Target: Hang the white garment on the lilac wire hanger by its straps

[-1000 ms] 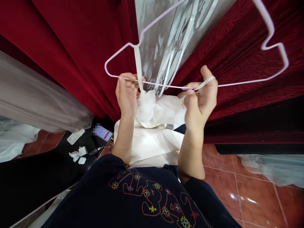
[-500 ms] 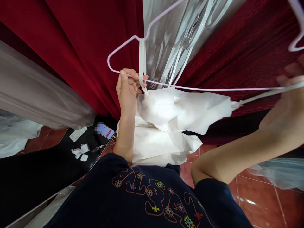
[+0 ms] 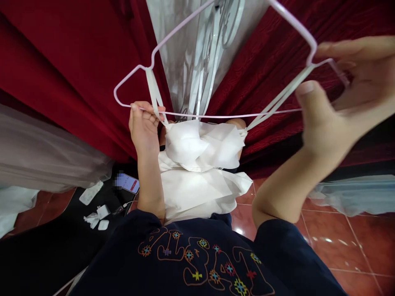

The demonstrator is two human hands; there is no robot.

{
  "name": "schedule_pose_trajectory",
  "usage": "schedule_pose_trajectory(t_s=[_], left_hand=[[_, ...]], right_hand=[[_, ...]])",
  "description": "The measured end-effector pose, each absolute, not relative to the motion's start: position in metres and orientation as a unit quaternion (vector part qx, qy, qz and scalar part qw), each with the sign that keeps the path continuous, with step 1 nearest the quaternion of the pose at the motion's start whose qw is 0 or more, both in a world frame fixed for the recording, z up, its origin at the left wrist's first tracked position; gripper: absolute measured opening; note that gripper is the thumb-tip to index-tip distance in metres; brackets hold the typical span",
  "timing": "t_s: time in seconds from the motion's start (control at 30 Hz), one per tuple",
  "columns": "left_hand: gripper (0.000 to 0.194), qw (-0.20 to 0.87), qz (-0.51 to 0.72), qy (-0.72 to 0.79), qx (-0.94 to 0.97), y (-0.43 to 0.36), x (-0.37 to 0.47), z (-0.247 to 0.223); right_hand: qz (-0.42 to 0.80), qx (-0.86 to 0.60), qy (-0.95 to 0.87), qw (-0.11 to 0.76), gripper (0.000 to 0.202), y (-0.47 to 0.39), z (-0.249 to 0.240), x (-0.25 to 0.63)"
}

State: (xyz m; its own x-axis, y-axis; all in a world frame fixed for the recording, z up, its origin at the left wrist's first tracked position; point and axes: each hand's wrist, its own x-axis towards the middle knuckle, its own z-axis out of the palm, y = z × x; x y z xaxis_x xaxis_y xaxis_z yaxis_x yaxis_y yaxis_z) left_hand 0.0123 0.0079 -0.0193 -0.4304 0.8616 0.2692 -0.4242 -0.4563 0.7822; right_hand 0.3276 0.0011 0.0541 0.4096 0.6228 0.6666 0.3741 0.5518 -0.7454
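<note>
A pale pink hanger point(image 3: 182, 27) is held up in front of me, its top cut off by the frame edge. My left hand point(image 3: 145, 128) is closed on its lower bar near the left end, beside a white strap. From the hanger hangs a white garment point(image 3: 203, 148) with thin straps, one looped in the notch at each shoulder. The lower white cloth lies bunched over my lap. My right hand point(image 3: 342, 98) is spread around the hanger's right end, thumb and fingers apart, close to the right strap point(image 3: 282, 94).
Dark red curtains point(image 3: 77, 61) hang ahead on both sides, with sheer grey cloth point(image 3: 49, 148) at left. A black surface point(image 3: 37, 246) on the left carries a phone point(image 3: 129, 184), a white charger point(image 3: 103, 211) and small white items. Red floor tiles point(image 3: 333, 234) show at right.
The right strap now sits in the hanger's right notch, and my right hand has loosened from it and opened. The hanger and my left hand have shifted left in view.
</note>
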Motion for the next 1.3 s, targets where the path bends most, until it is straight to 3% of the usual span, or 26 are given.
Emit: schedule_pose_trajectory(t_s=[0.07, 0.13, 0.2, 0.3, 0.37, 0.5, 0.63, 0.73, 0.8, 0.87, 0.97, 1.03, 1.1, 1.23, 1.3], left_hand=[[0.057, 0.405, 0.782, 0.321, 0.347, 0.006, 0.013, -0.018], [0.057, 0.397, 0.790, 0.315, 0.345, 0.004, 0.017, -0.017], [0.057, 0.384, 0.792, 0.323, 0.347, 0.003, 0.022, -0.017], [0.057, 0.366, 0.777, 0.361, 0.364, 0.000, 0.026, -0.018], [0.053, 0.368, 0.759, 0.377, 0.383, -0.002, 0.024, -0.019], [0.052, 0.386, 0.695, 0.421, 0.437, -0.015, 0.014, -0.019], [0.044, 0.396, 0.605, 0.457, 0.518, -0.036, 0.007, -0.004], [0.035, 0.422, 0.598, 0.402, 0.549, -0.049, 0.003, 0.018], [0.040, 0.454, 0.616, 0.341, 0.546, -0.051, -0.001, 0.037], [0.059, 0.462, 0.640, 0.310, 0.530, -0.049, -0.007, 0.053], [0.067, 0.410, 0.738, 0.259, 0.469, -0.040, -0.018, 0.059], [0.058, 0.338, 0.818, 0.258, 0.386, -0.033, -0.023, 0.049], [0.028, 0.266, 0.841, 0.338, 0.328, -0.027, -0.024, 0.031], [0.011, 0.433, 0.692, 0.437, 0.376, -0.023, -0.009, 0.004], [0.025, 0.472, 0.666, 0.406, 0.411, -0.022, 0.009, 0.000]], right_hand=[[-0.097, -0.338, -0.608, 0.711, 0.025, -0.001, 0.031, 0.304], [-0.162, -0.278, -0.503, 0.802, 0.013, -0.008, 0.003, 0.277], [-0.086, -0.333, -0.514, 0.786, 0.016, -0.019, -0.021, 0.249], [0.106, -0.387, -0.653, 0.642, 0.033, -0.027, -0.038, 0.222], [0.171, -0.381, -0.682, 0.600, 0.034, -0.022, -0.041, 0.219], [0.179, -0.381, -0.662, 0.620, 0.020, -0.004, -0.039, 0.228], [0.194, -0.386, -0.669, 0.605, 0.023, -0.004, -0.040, 0.227], [0.206, -0.388, -0.667, 0.602, 0.026, -0.011, -0.041, 0.222], [0.210, -0.388, -0.666, 0.601, 0.026, -0.014, -0.041, 0.220], [0.212, -0.390, -0.669, 0.596, 0.026, -0.016, -0.041, 0.221], [0.213, -0.395, -0.675, 0.585, 0.029, -0.015, -0.042, 0.225], [0.207, -0.399, -0.675, 0.585, 0.031, -0.014, -0.044, 0.228], [0.199, -0.398, -0.673, 0.591, 0.032, -0.013, -0.047, 0.228], [0.220, -0.396, -0.671, 0.586, 0.034, -0.013, -0.048, 0.212], [0.237, -0.404, -0.662, 0.585, 0.036, -0.016, -0.046, 0.202]])
